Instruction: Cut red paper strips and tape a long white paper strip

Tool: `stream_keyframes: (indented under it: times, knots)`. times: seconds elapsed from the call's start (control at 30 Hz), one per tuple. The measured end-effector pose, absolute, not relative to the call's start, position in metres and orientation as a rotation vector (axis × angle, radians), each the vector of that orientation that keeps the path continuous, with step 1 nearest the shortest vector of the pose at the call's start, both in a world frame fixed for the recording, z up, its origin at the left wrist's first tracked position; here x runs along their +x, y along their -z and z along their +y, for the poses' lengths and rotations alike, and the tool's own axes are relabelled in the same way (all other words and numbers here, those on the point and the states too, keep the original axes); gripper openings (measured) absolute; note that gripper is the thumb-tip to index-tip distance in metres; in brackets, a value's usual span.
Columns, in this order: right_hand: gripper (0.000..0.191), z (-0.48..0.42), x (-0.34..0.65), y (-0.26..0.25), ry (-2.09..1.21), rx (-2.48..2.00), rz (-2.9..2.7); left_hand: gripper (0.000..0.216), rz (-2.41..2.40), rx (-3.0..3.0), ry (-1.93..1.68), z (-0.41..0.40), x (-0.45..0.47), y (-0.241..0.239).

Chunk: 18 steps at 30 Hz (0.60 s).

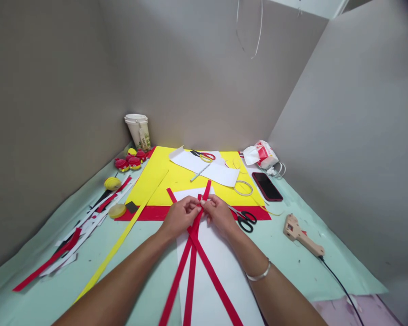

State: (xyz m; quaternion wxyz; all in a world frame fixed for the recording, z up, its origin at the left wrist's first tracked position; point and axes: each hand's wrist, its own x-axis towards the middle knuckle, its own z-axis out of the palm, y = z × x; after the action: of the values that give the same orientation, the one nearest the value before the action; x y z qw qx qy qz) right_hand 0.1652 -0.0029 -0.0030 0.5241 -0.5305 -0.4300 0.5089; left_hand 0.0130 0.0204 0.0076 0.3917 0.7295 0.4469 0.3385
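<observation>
Three long red paper strips [193, 262] cross over a white sheet [221, 271] in front of me. My left hand [181, 216] and my right hand [218, 213] meet where the strips cross, and the fingers of both pinch the strips there. The strips fan out towards me and poke out a little past my fingers. Black-handled scissors [245, 218] lie just right of my right hand. A bracelet sits on my right wrist.
A yellow sheet [166, 176] on a red one lies behind, with white paper, red-handled scissors [204, 156], a pencil and tape rings. A glue gun [301, 234] and phone [267, 186] lie right. Paper scraps, a yellow strip [119, 244], red-yellow pieces and a cup [138, 130] are left.
</observation>
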Motion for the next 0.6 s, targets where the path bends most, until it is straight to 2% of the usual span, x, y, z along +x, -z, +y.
stream_keyframes:
  times: [0.27,0.6]
  knots:
    - [0.028,-0.002,0.170,-0.006,-1.205,-1.276,-0.932,0.026,1.561,2.180,-0.961,0.029,0.003,-0.001]
    - [0.032,0.007,0.183,0.011,-1.090,-1.323,-0.950,0.053,1.352,2.412,-0.811,0.026,0.008,0.021]
